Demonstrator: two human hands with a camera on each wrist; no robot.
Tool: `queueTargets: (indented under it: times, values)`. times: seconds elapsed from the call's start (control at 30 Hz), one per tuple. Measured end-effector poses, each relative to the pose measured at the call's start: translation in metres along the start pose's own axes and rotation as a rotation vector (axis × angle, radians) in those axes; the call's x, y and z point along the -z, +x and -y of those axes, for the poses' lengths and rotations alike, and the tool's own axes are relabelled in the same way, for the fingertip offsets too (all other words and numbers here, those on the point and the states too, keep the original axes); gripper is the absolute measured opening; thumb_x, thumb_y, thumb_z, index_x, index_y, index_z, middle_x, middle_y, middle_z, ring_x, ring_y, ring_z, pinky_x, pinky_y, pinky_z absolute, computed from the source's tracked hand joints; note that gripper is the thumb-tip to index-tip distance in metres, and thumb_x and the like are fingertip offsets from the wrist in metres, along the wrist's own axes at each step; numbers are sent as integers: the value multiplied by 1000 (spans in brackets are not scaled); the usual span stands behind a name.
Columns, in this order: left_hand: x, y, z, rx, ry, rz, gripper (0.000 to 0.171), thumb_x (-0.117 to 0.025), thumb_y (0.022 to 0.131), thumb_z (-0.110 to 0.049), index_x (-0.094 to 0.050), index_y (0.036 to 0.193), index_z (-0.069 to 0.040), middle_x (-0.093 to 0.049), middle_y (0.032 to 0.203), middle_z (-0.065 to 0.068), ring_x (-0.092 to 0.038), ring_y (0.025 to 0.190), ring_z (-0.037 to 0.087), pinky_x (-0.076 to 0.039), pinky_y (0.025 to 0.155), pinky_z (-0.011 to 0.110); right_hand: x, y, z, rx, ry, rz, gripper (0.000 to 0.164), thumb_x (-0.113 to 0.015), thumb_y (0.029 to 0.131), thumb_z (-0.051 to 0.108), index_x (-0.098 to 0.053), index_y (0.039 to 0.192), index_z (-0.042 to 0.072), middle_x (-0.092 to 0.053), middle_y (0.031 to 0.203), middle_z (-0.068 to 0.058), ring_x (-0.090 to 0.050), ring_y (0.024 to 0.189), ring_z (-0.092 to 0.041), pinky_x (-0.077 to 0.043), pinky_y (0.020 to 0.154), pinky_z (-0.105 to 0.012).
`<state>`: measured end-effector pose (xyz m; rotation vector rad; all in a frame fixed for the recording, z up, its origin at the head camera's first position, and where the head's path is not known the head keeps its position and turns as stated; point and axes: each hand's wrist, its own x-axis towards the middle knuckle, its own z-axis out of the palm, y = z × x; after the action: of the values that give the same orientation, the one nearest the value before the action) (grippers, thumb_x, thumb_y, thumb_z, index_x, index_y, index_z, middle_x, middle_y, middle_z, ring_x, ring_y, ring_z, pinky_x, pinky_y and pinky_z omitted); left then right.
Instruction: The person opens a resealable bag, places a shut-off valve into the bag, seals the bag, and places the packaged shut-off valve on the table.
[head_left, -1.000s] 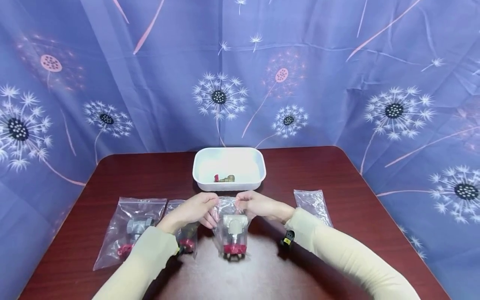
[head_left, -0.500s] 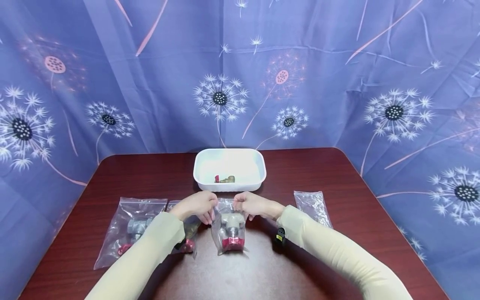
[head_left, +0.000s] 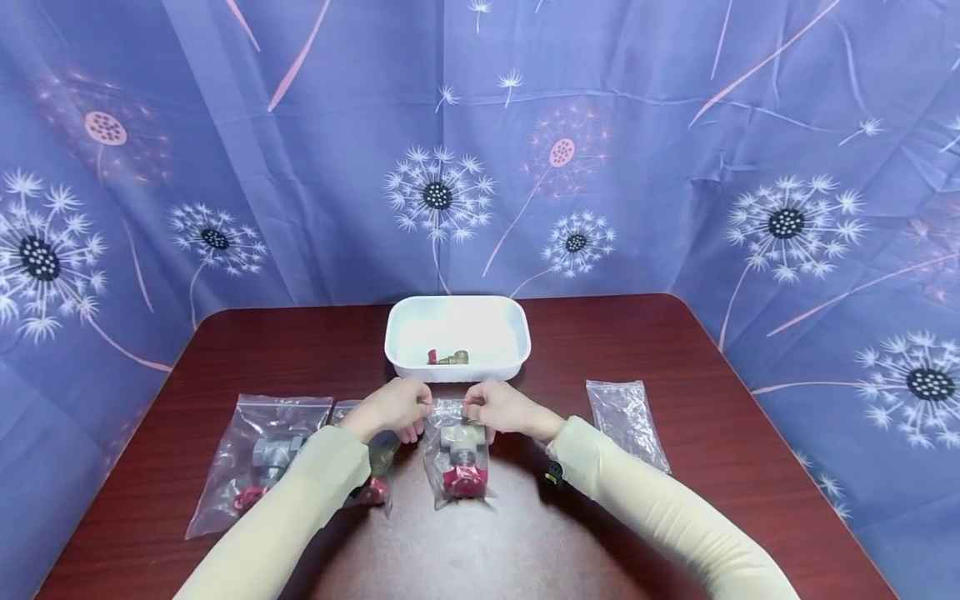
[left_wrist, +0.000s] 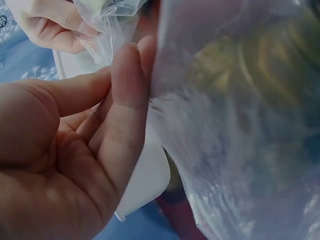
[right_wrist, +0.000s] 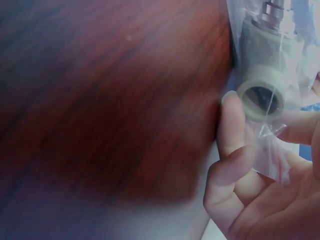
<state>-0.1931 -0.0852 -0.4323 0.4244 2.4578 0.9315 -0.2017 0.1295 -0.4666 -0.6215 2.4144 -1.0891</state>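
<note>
A clear zip bag (head_left: 437,475) lies on the table in front of the person, with a valve (head_left: 463,437) inside. The valve has a greyish-beige tee-shaped body and a red handwheel pointing to the near side. At the bag's upper left corner, the left hand (head_left: 395,408) pinches the plastic between thumb and fingers. The right hand (head_left: 510,408) grips the upper right edge. In the right wrist view, the fingers of the right hand (right_wrist: 270,195) hold bunched plastic just below the valve's round open end (right_wrist: 262,100).
Under the left forearm lies another bag (left_wrist: 220,125) with a brass-coloured, red-handled valve. Farther left is a larger bag (head_left: 225,467) holding a grey valve (head_left: 276,452). A white tray (head_left: 457,374) behind the hands contains a small brass valve (head_left: 452,357). Another clear bag (head_left: 626,421) lies right.
The bagged valve, standing nearly upright on its handwheel before, has tipped back flatter, so its red handwheel now shows face-up. Both hands keep hold and have come slightly lower.
</note>
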Motion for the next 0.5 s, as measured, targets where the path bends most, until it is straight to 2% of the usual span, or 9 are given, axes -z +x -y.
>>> queueTargets:
  times: [0.13, 0.27, 0.37, 0.5]
  values:
    - [1, -2, -2, -4, 84, -53, 15, -58, 98, -6, -65, 85, -3, -65, 63, 13, -63, 47, 20, -52, 46, 30, 3, -1, 0, 41, -7, -14, 13, -53, 96, 5, -66, 93, 3, -60, 66, -2, -64, 50, -28, -49, 50, -28]
    - [2, -6, -6, -8, 123, -82, 11, -57, 98, -6, -65, 90, -3, -65, 65, 13, -61, 46, 18, -51, 45, 30, 8, -4, 0, 62, -46, -35, 13, -52, 97, 5, -65, 98, 2, -60, 75, -5, -64, 53, -29, -52, 52, -32]
    - [2, -8, -8, -16, 152, -103, 9, -55, 97, -4, -64, 99, -1, -64, 65, 14, -60, 45, 17, -50, 45, 29, 11, -7, 0, 65, -87, -55, 13, -53, 98, 7, -64, 102, 2, -61, 83, -4, -63, 53, -26, -53, 55, -31]
    - [3, -11, -10, -26, 160, -119, 11, -56, 97, -4, -62, 105, 0, -63, 64, 13, -61, 46, 19, -49, 46, 29, 13, -11, 1, 76, -145, -81, 14, -55, 98, 11, -63, 106, 2, -63, 83, -2, -64, 53, -24, -51, 58, -28]
